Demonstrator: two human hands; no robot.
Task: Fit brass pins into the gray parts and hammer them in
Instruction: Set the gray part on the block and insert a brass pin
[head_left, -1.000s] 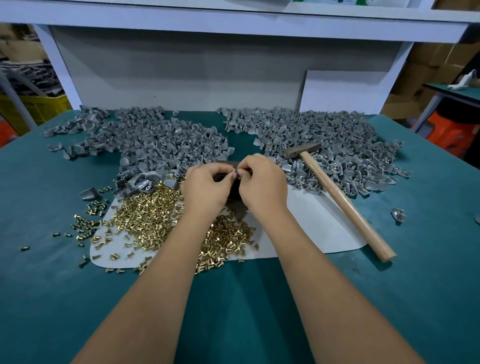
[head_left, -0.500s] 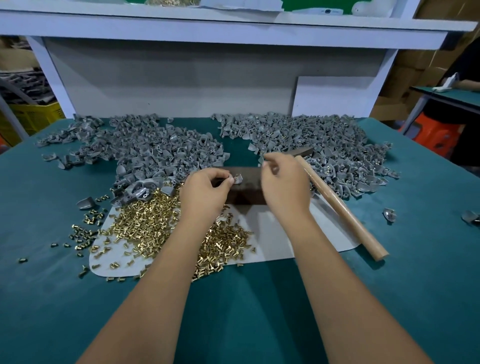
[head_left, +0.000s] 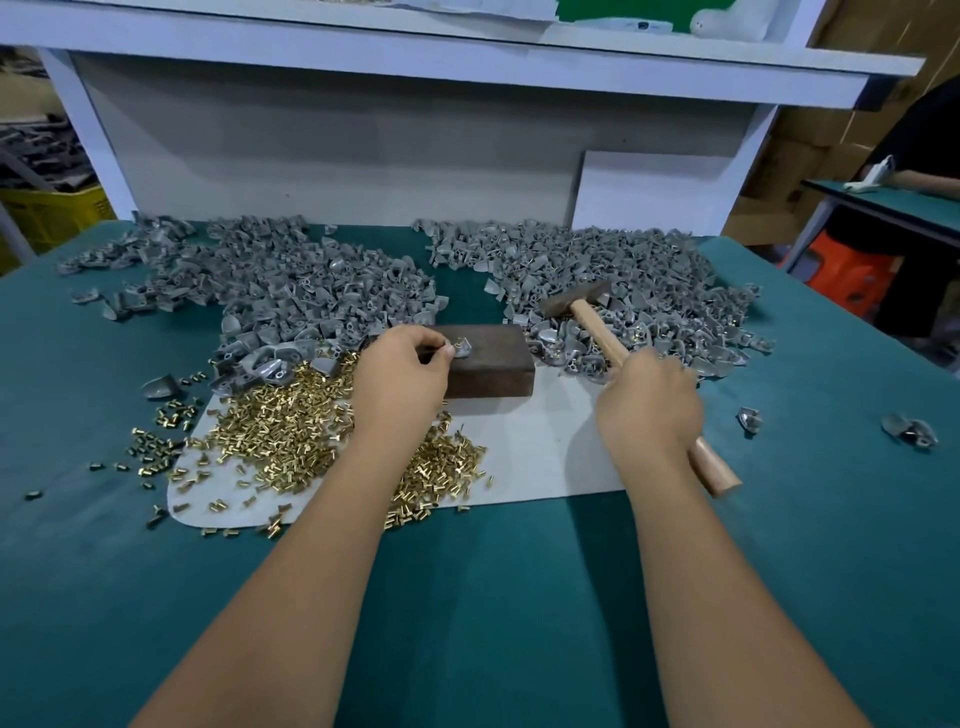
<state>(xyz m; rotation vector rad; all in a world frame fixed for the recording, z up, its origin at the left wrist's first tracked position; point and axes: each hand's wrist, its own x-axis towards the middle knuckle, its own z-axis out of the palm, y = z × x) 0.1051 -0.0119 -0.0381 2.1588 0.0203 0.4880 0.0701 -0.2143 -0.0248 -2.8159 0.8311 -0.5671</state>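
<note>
Head view: a person's two bare forearms reach over a teal felt-like worktop (head_left: 779, 597).
Left hand (head_left: 397, 382): fingers curled, its grip pinching a small gray cast part (head_left: 461, 347) on top of the block; a brass pin stands in the part.
Block: dark brown rectangular metal block (head_left: 493, 364), dull and slightly rough, lying on the mat between the two hands.
Right hand (head_left: 649, 402): grip wrapped round the smooth pale wooden handle of a hammer (head_left: 592, 325), whose dark blocky steel head lies on the right heap.
Mat: flat pale gray sheet with rounded corners (head_left: 545, 452) under the block and most of the pins.
Brass pins: loose heap of short shiny flanged brass pins (head_left: 280, 421), near left of the block, some spilled onto the worktop.
Left heap: matte gray curved, shell-like parts with small holes (head_left: 291, 286), far left.
Right heap: same gray parts (head_left: 613, 275), far right of the block.
Strays: a few single gray parts (head_left: 909, 430) on the worktop at right.
Back: white shelf frame (head_left: 415, 57) with a pale panel behind the heaps.
</note>
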